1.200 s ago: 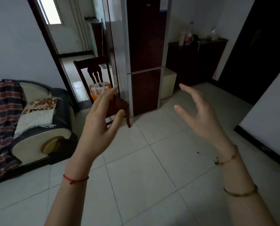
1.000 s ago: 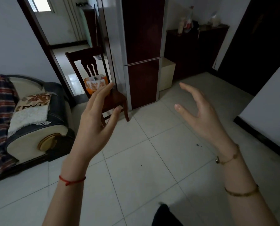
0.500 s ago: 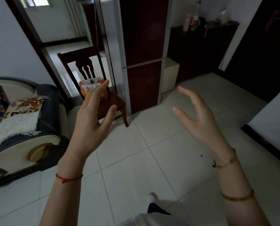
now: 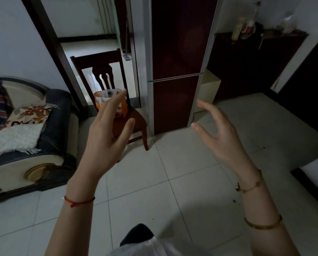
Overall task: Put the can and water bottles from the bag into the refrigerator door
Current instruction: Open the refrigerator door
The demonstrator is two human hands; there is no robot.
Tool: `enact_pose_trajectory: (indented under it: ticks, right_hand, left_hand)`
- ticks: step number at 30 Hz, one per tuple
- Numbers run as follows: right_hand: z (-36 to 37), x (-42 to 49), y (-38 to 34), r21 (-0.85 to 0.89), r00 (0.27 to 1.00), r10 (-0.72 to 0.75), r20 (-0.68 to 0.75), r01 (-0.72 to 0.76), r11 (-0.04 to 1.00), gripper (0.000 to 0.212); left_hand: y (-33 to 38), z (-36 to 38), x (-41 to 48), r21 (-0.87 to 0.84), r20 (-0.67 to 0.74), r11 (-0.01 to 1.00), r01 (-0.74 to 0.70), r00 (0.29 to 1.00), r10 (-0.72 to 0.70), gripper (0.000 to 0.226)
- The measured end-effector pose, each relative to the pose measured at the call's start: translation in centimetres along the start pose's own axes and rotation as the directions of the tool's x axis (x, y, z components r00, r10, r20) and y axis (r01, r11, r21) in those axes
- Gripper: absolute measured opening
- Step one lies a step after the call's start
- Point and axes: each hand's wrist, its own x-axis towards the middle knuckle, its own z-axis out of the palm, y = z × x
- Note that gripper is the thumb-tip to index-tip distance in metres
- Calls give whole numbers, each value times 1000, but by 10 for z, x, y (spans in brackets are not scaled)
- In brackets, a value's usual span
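Hands raised, fingers spread, empty: left hand, right hand. Orange bag on chair beyond left fingertips; closed refrigerator ahead between hands.

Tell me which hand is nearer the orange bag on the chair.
Left. The left hand overlaps the orange bag in view, fingertips before it; the right hand is off to its right, before the refrigerator.

head view: worn high, facing forward and down | near: floor | farther: refrigerator

The left hand hides part of the orange bag. Its contents cannot be seen. The refrigerator top is cut off.
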Motion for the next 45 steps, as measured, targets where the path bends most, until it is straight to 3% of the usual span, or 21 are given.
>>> enact_pose_trajectory:
  ticks: [16, 29, 45]
  right_hand:
    - [45, 167, 74, 14, 998, 28, 61, -29, 999, 56]
    - [90, 350, 103, 37, 1000, 9, -1, -9, 999, 55]
    - [124, 475, 146, 4, 999, 21, 43, -22, 1000, 54]
  left_hand:
    - [-106, 60, 132, -12, 27, 996, 85, 996, -85, 58]
    - [-202, 76, 285, 6, 35, 995, 99, 994, -99, 60]
    - [-282, 121, 395, 32, 97, 996, 89, 991, -92, 56]
